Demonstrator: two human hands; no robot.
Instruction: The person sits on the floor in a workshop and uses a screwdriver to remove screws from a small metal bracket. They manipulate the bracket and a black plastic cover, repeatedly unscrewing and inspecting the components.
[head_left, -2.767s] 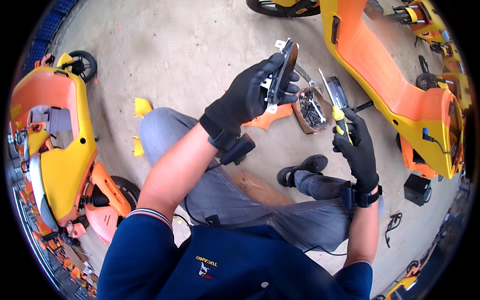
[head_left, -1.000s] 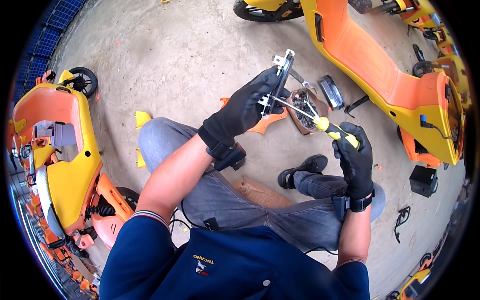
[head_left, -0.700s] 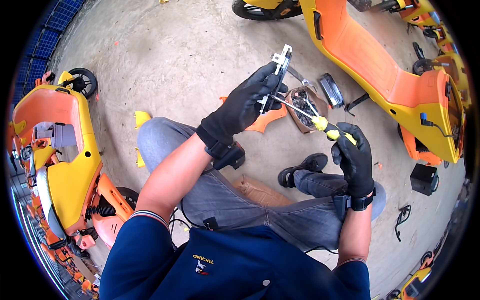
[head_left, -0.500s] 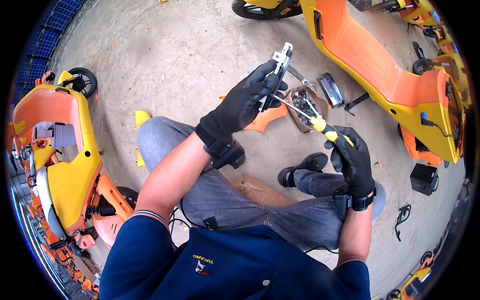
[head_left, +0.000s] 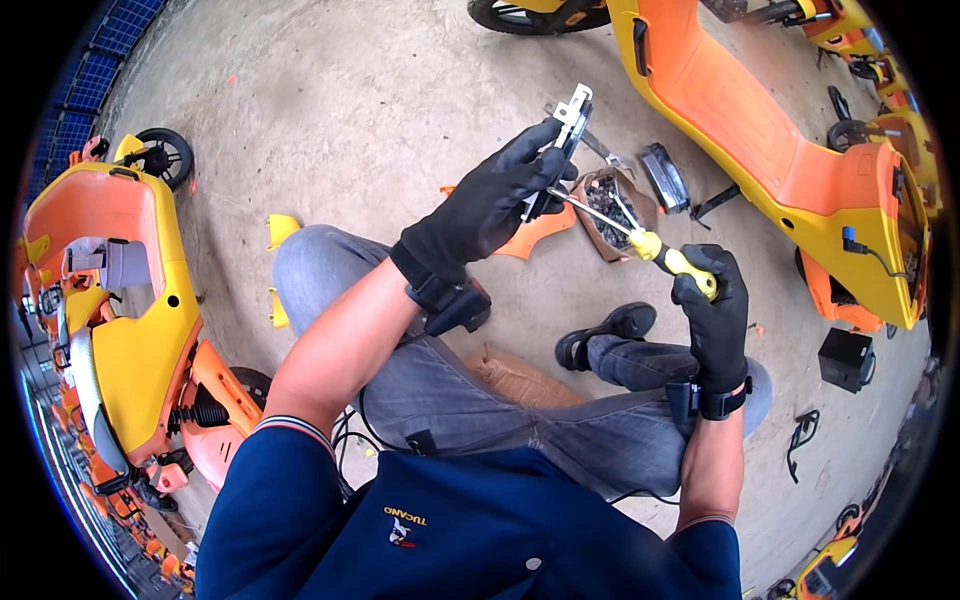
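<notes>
My left hand (head_left: pixel 490 195), in a black glove, is closed round a narrow flat part (head_left: pixel 574 112) with a whitish bracket face and a dark side. Its upper end sticks out past my fingers. From the right, my gloved right hand (head_left: pixel 716 305) grips a screwdriver (head_left: pixel 655 250) by its yellow and black handle. The long metal shaft slants up to the left, and its tip meets the lower part of the held piece by my left fingers. Whether the tip sits in a screw cannot be made out.
Below the shaft stands an open cardboard box (head_left: pixel 648 212) of small dark pieces. Near it lie an orange panel (head_left: pixel 530 238) and a black lamp-like unit (head_left: pixel 664 178). Yellow-orange scooters stand left (head_left: pixel 150 370) and right (head_left: pixel 745 115). A black box (head_left: pixel 846 358) rests at the right.
My right hand has moved slightly up and right, and its fingers have shifted round the screwdriver's handle. My left hand and the flat part have barely moved.
</notes>
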